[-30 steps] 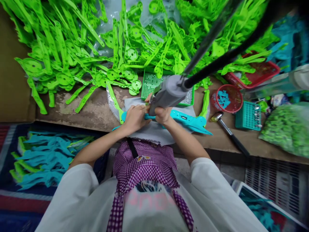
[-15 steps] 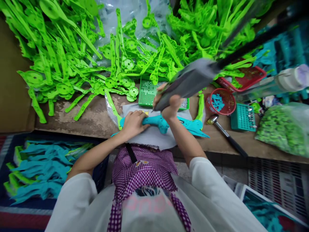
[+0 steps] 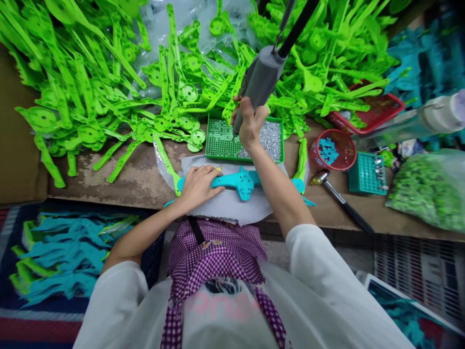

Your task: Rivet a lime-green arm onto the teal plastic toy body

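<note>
A blue plastic part (image 3: 245,184) with green arms at both ends lies on a grey cloth (image 3: 232,208) at the table's front. My left hand (image 3: 199,186) is closed over the left half of this part. My right hand (image 3: 250,123) is wrapped round a grey electric screwdriver (image 3: 264,75) that hangs from a cord. Its tip is over the green tray (image 3: 245,159), which holds many small silver screws (image 3: 269,138) on its right side. My right forearm hides some of the blue part's right half.
Green parts (image 3: 90,87) are heaped along the back. At the right are a red basket (image 3: 343,165) with small blue pieces, a teal basket (image 3: 363,182), a hammer (image 3: 341,201) and a bag of green pieces (image 3: 425,189). Blue assemblies (image 3: 69,252) lie at lower left.
The screwdriver in my right hand has moved up and away from the blue part, over the green tray, and stands more upright. My left hand has stayed on the blue part.
</note>
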Available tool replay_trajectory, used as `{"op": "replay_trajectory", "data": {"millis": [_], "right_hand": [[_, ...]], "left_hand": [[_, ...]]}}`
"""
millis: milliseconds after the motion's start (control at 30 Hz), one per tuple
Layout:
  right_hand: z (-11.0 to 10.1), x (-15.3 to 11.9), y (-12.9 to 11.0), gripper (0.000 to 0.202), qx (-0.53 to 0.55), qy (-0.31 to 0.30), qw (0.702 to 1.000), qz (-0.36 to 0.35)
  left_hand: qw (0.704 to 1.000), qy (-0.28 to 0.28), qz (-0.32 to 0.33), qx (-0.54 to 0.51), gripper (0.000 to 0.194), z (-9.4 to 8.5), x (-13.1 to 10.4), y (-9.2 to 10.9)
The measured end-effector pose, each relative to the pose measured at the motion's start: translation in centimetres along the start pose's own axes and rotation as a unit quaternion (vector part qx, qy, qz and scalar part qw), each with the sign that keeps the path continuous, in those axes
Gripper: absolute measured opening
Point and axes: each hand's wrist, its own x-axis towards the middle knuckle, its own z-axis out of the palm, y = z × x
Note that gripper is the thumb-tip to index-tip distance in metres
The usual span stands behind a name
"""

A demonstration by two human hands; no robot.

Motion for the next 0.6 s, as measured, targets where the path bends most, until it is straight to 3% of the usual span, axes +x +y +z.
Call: {"op": "replay_trajectory", "data": {"millis": [267,467,600], "right_hand": [[0.3,-0.2,-1.1,0.067,0.001,0.046,0.999,-0.019],[-1.2,-2.3,-7.5,0.072,-0.008,0.115,0.993,-0.031],[-3.1,-7.0,-10.5,0.066,0.072,0.084,0.993,-0.029]], "left_hand": [[1.0,-0.003,0.008,0.008,0.031,0.1,0.1,-0.1],[0.995,-0.068,0.053,0.042,0.035,-1.0,1.3,-0.1],[0.989,-0.108,0.1,0.001,0.038,-0.7,3.4,0.3]]}}
